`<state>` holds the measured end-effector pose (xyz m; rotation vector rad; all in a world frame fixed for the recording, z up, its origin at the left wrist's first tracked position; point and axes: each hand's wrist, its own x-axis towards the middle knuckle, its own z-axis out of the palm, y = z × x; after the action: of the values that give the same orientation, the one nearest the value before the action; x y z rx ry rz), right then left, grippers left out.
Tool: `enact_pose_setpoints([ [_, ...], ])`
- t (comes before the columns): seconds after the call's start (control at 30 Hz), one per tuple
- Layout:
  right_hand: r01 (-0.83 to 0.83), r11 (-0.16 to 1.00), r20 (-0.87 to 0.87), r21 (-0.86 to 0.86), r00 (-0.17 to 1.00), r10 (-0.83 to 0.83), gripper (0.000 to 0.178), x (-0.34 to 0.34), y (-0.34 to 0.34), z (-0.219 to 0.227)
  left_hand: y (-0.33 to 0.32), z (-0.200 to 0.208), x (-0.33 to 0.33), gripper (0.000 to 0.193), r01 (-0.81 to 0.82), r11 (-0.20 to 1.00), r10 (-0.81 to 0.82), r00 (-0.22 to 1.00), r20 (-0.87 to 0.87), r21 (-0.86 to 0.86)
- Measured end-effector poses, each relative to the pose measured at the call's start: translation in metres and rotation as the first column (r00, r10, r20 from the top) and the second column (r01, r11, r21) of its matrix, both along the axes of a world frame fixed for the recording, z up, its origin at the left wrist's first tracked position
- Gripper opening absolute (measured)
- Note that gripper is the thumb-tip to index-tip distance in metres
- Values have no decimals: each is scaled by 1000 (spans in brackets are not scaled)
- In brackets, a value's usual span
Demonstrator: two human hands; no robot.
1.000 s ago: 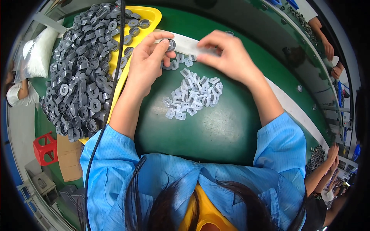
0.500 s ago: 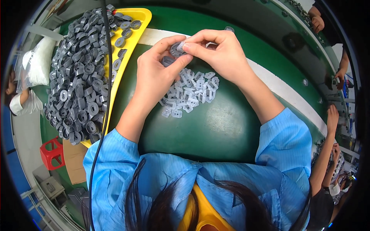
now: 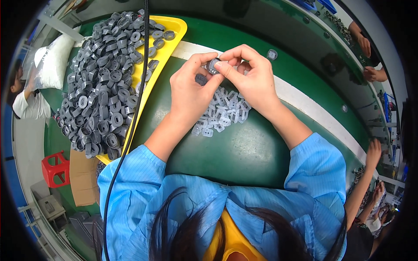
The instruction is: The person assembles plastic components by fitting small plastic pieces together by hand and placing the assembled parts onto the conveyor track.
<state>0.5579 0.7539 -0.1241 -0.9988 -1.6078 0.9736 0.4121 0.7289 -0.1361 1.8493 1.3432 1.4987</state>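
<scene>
In front of me, my left hand [image 3: 188, 89] is closed around a small dark grey oval plastic ring [image 3: 213, 65], gripped between fingertips and thumb. A second grey oval part [image 3: 200, 79] rests in the curl of that hand's lower fingers. My right hand [image 3: 254, 78] pinches the same ring from the other side, its thumb against the ring. Whether a clear piece sits inside the ring is hidden by the fingers. Just below both hands lies a loose heap of small translucent plastic pieces [image 3: 223, 115] with holes in them.
To the left, a yellow tray [image 3: 173, 39] is heaped with grey oval parts [image 3: 102, 87]. A black cable [image 3: 138, 93] crosses in front of it. Beyond runs a green conveyor belt [image 3: 313, 78] carrying a few small parts. A red stool [image 3: 55, 169] stands at lower left. Other people work on both sides.
The view has shifted, so tray and heap appear farther right and lower. The pale piece seen at my right fingertips no longer shows; the right thumb now lies against the grey ring.
</scene>
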Motion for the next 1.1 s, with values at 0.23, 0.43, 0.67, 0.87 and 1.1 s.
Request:
enact_pose_setpoints([
  [0.23, -34, 998, 112, -50, 993, 39, 16, 11, 11, 1, 7, -6, 0, 35, 36, 976, -21, 997, -69, 213],
  [0.43, -404, 774, -243, -488, 914, 324, 13, 22, 20, 8, 5, -10, -2, 42, 103, 970, -64, 982, -180, 219],
  [0.67, -456, 719, -280, -525, 890, 360, 13, 30, 19, 12, 6, 1, -13, 43, 301, 952, -287, 942, -173, 56],
  [0.87, -304, 883, 93, -357, 929, 357, 18, 26, 15, 20, 6, 4, -14, 40, 299, 954, -292, 942, -163, 17],
  [1.1, -623, 685, -628, -377, 716, 305, 18, 28, 24, 11, 10, 10, -6, 49, 529, 846, -467, 795, 387, -67],
])
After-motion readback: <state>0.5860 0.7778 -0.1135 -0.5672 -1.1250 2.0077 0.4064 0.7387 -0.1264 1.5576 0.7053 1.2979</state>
